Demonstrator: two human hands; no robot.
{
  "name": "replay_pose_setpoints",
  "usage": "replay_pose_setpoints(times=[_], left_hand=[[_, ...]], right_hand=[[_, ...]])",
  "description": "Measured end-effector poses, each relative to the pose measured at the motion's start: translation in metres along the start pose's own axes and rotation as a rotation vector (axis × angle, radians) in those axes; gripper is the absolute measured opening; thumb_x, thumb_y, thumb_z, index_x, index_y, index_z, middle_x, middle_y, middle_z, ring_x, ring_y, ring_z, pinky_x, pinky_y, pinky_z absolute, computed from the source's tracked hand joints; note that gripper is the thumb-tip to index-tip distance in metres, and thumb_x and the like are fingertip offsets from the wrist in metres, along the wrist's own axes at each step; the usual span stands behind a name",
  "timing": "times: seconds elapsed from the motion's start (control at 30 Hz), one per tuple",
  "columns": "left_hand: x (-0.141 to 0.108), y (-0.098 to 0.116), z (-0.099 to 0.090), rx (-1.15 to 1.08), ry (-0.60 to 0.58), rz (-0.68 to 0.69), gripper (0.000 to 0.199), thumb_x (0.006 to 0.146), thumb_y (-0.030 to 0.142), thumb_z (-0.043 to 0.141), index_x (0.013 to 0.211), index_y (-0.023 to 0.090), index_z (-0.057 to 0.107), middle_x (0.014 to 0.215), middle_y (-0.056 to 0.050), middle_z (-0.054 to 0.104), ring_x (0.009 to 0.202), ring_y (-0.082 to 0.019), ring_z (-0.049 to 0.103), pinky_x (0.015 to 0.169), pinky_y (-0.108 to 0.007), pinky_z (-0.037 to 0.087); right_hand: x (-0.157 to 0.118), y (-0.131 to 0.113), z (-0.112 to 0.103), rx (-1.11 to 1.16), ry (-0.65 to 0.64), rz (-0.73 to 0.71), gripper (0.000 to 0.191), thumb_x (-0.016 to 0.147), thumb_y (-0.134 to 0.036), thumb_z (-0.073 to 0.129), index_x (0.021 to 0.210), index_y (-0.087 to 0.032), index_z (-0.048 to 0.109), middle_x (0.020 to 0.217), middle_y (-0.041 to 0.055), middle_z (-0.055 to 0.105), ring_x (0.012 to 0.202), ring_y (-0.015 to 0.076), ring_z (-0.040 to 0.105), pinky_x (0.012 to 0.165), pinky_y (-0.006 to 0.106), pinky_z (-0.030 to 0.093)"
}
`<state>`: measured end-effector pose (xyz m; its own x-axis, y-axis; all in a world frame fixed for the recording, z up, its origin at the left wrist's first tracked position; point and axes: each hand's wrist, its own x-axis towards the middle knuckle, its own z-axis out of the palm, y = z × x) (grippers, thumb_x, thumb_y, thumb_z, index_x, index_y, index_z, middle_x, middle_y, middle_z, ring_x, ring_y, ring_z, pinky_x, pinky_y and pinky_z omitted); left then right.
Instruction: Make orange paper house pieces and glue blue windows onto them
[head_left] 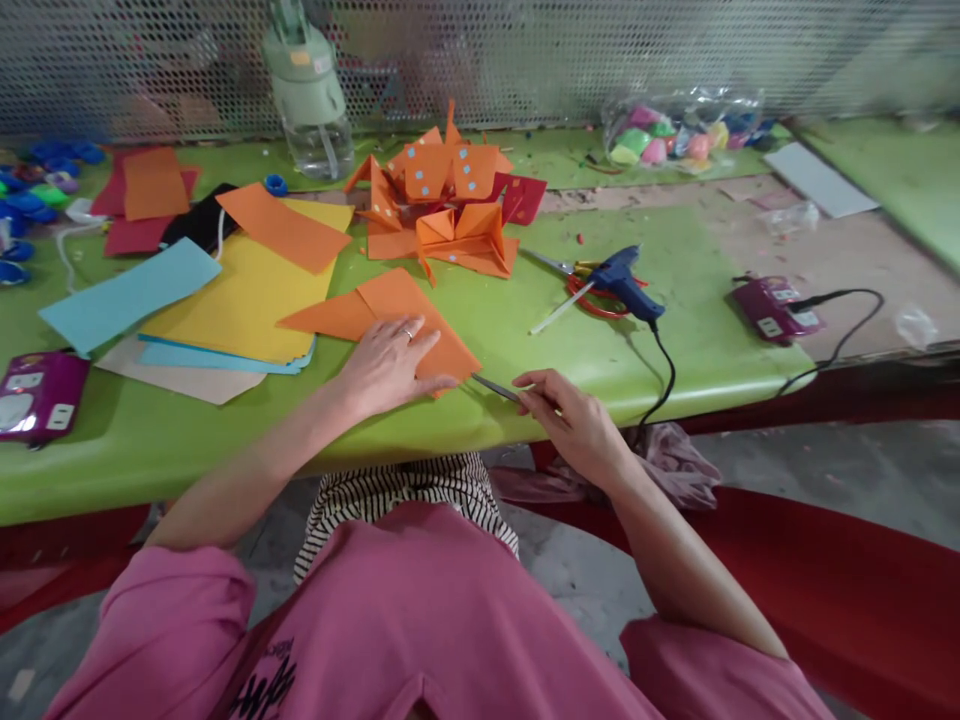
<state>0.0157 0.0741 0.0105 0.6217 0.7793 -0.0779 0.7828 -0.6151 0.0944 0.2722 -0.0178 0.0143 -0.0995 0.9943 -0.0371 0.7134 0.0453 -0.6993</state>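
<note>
Pressed flat on a folded orange paper (pixel 397 300) is my left hand (pixel 394 365), its fingers spread and a ring on one of them. My right hand (pixel 566 415) pinches a thin dark metal tool (pixel 496 388) at the table's front edge. The tool's far end touches or lies under the paper's right corner; which, I cannot tell. Beyond the paper stand folded orange paper pieces (pixel 450 170) with pale blue dots. A blue glue gun (pixel 626 280) lies on red-handled scissors (pixel 600 300) to the right.
Yellow sheets (pixel 247 290), a light blue strip (pixel 135 295) and an orange strip (pixel 285 228) lie left. A bottle (pixel 311 100) stands behind. Purple power sockets (pixel 776 308) sit right, with cables, and another (pixel 45 395) left. A bag of colourful pieces (pixel 675 135) lies at the back.
</note>
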Motion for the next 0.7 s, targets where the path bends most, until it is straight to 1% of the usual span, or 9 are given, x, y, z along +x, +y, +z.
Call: replay_pose_setpoints(times=[0.07,0.13,0.2,0.27,0.37,0.5,0.6,0.7], left_hand=[[-0.001,0.001,-0.001,-0.009,-0.073,0.01,0.095,0.089,0.08,0.044,0.154,0.012,0.043,0.163,-0.022,0.038,0.151,-0.037,0.038,0.122,-0.048,0.031],[-0.001,0.002,-0.003,-0.003,-0.12,0.001,0.102,0.085,0.081,0.051,0.157,0.011,0.04,0.165,-0.023,0.033,0.153,-0.038,0.033,0.124,-0.048,0.028],[-0.001,0.003,-0.005,0.003,-0.148,-0.009,0.103,0.084,0.081,0.053,0.158,0.011,0.038,0.167,-0.022,0.03,0.154,-0.038,0.03,0.125,-0.048,0.026],[-0.001,0.005,-0.007,0.006,-0.164,-0.015,0.105,0.084,0.081,0.053,0.159,0.011,0.036,0.167,-0.022,0.028,0.155,-0.039,0.027,0.125,-0.049,0.026],[-0.001,0.007,-0.009,0.013,-0.183,-0.012,0.107,0.084,0.081,0.054,0.16,0.01,0.032,0.168,-0.024,0.026,0.156,-0.04,0.025,0.125,-0.051,0.026],[-0.003,0.012,-0.011,0.045,-0.196,-0.012,0.096,0.092,0.071,0.049,0.16,0.005,0.03,0.167,-0.027,0.025,0.155,-0.042,0.024,0.125,-0.052,0.024],[-0.004,0.015,-0.01,0.07,-0.179,-0.011,0.083,0.099,0.06,0.042,0.159,0.003,0.03,0.166,-0.029,0.026,0.154,-0.042,0.026,0.123,-0.054,0.026],[-0.004,0.016,-0.006,0.078,-0.141,-0.011,0.075,0.102,0.054,0.036,0.158,0.003,0.032,0.165,-0.028,0.03,0.152,-0.043,0.032,0.12,-0.055,0.031]], right_hand=[[0.0,0.0,-0.001,-0.017,-0.01,-0.008,0.024,0.099,-0.034,0.047,0.109,-0.02,0.063,0.077,0.0031,0.074,0.063,0.0154,0.064,0.061,0.027,0.047],[0.0,0.001,-0.002,-0.078,-0.012,-0.036,0.023,0.1,-0.034,0.045,0.105,-0.021,0.064,0.078,0.0037,0.074,0.062,0.0152,0.063,0.06,0.027,0.046],[-0.001,0.003,-0.001,-0.152,-0.016,-0.073,0.021,0.1,-0.035,0.049,0.104,-0.021,0.064,0.08,0.0046,0.074,0.063,0.0161,0.064,0.059,0.027,0.045],[-0.002,0.006,0.002,-0.207,-0.023,-0.113,0.02,0.098,-0.036,0.055,0.106,-0.022,0.065,0.083,0.0055,0.075,0.066,0.0174,0.066,0.06,0.027,0.046],[-0.006,0.01,0.006,-0.3,0.029,-0.169,0.019,0.1,-0.033,0.053,0.109,-0.022,0.064,0.089,0.0076,0.077,0.074,0.02,0.07,0.063,0.029,0.049],[-0.01,0.013,0.01,-0.419,0.149,-0.23,0.022,0.103,-0.033,0.047,0.105,-0.021,0.065,0.088,0.0086,0.077,0.079,0.0225,0.072,0.066,0.031,0.049],[-0.011,0.014,0.013,-0.424,0.226,-0.276,0.021,0.103,-0.032,0.048,0.102,-0.021,0.066,0.086,0.0077,0.076,0.079,0.022,0.07,0.068,0.031,0.05],[-0.008,0.015,0.015,-0.393,0.279,-0.315,0.019,0.102,-0.03,0.05,0.1,-0.021,0.067,0.086,0.0077,0.075,0.081,0.0219,0.068,0.072,0.033,0.051]])
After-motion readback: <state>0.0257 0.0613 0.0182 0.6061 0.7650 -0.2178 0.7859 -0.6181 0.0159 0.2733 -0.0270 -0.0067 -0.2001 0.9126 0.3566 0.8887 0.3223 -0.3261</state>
